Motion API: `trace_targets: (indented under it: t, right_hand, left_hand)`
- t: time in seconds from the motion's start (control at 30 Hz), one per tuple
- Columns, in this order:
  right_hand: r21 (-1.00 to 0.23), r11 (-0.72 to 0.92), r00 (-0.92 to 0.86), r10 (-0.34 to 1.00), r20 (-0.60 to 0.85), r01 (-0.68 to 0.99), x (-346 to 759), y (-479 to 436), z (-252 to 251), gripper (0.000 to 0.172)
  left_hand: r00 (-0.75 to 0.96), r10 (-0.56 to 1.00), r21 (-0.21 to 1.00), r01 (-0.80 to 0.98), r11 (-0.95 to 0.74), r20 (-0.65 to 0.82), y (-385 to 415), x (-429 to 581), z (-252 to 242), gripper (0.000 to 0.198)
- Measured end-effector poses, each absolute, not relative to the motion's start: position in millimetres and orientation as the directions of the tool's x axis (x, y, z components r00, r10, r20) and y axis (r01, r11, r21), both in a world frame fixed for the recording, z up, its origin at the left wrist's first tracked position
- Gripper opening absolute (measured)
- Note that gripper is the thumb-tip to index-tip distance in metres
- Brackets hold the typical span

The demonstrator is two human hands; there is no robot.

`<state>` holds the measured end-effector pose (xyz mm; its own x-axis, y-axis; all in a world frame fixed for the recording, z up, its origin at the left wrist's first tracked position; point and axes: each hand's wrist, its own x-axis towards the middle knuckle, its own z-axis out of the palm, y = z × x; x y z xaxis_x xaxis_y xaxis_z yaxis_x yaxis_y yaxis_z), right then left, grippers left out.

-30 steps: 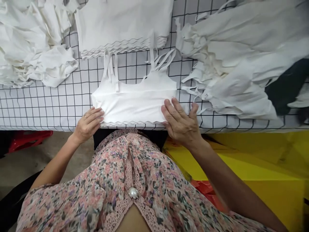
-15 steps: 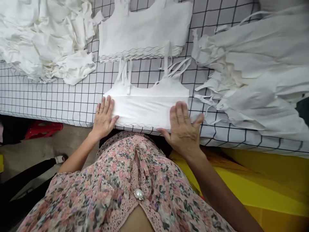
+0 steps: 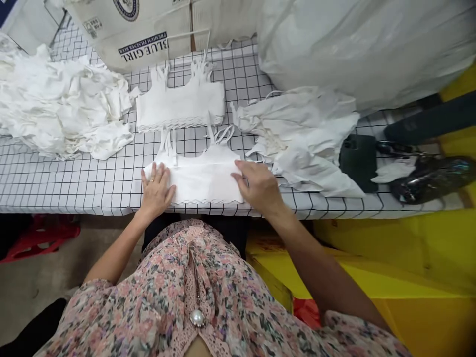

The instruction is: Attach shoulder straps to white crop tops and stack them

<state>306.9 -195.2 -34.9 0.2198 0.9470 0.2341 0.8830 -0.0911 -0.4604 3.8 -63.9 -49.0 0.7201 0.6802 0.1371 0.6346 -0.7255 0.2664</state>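
Observation:
A white strappy crop camisole (image 3: 203, 183) lies flat at the table's front edge, its straps pointing away from me. My left hand (image 3: 156, 191) rests open on its left end, fingers spread over the fabric. At the right end, my right hand (image 3: 256, 186) has its fingers curled and its thumb close to the forefinger, gripping the camisole's side edge; part of that edge is hidden under the hand. Just behind lies a neat stack of similar white camisoles (image 3: 182, 104), with wavy hems towards me.
A loose heap of white garments (image 3: 63, 109) covers the left, and a flatter pile (image 3: 297, 139) lies to the right. Behind stand a printed carton (image 3: 145, 29) and a large pale plastic sack (image 3: 353, 49). Dark items (image 3: 359, 163) lie far right on the checked tablecloth (image 3: 92, 191).
My right hand has gone from lying flat on the camisole to curled fingers at its right edge. My left hand stays flat. The view has tilted up, showing the carton and sack.

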Motion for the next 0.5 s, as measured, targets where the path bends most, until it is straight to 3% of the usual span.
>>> trace_targets:
  t: [0.1,0.2,0.37,0.5]
  right_hand:
    - [-0.527,-0.054,0.246,0.921,0.303,0.848,335,-133,-17,0.042]
    - [-0.452,-0.175,0.262,0.955,0.136,0.875,336,-60,-3,0.033]
    - [-0.328,-0.370,0.377,0.925,-0.043,0.869,324,16,-12,0.030]
    - [-0.375,-0.319,0.346,0.938,0.007,0.871,340,32,-32,0.024]
  left_hand:
    - [0.841,0.536,0.287,0.496,-0.820,0.078,-61,53,-43,0.060]
    - [0.905,0.426,0.278,0.407,-0.870,0.009,-60,109,-41,0.063]
    - [0.890,0.456,0.266,0.439,-0.859,0.006,-57,146,-52,0.068]
    - [0.895,0.445,0.313,0.411,-0.856,0.041,-57,144,-61,0.068]
